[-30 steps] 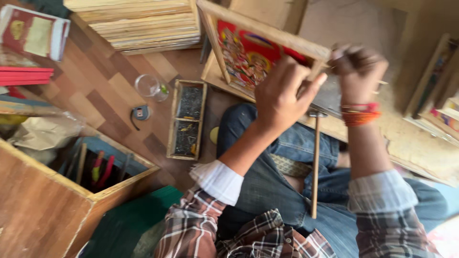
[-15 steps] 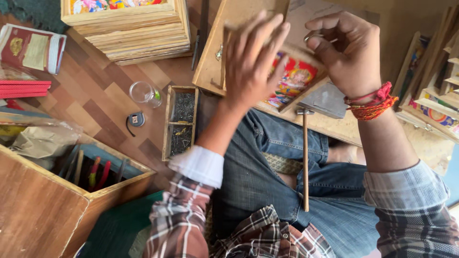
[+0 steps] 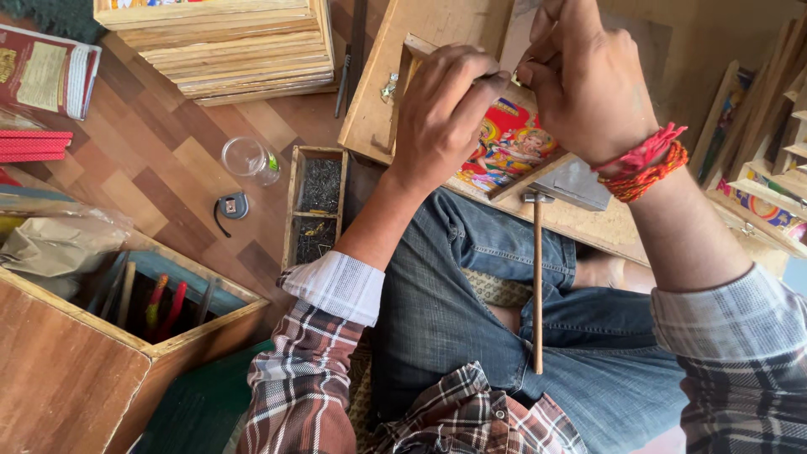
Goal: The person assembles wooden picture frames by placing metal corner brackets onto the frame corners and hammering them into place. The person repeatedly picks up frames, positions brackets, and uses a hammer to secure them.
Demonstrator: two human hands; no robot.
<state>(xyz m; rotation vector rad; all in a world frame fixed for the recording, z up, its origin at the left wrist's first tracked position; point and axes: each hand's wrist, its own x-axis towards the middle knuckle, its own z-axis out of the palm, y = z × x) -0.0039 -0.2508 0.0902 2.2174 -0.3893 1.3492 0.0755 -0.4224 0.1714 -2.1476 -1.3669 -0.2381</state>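
Note:
A small wooden picture frame [image 3: 513,143] with a bright red and yellow print lies on a wooden board [image 3: 378,101] in front of my knees. My left hand [image 3: 441,113] rests over the frame's left part, fingers curled down on it. My right hand [image 3: 584,80], with red and orange threads at the wrist, pinches something small at the frame's top edge, close to the left fingertips. A hammer [image 3: 537,277] with a wooden handle lies across my jeans, head near the frame, untouched.
A divided wooden tray of small nails [image 3: 315,206] sits on the floor to the left, beside a clear cup [image 3: 245,158] and a tape measure [image 3: 231,206]. Stacked wooden frames [image 3: 227,42] lie at the top. A wooden toolbox [image 3: 126,328] stands lower left; more frames [image 3: 765,176] lean on the right.
Both hands and the frame came down from a raised, tilted hold onto the board. My hands have drawn together over the frame's top edge. The hammer stayed on my lap.

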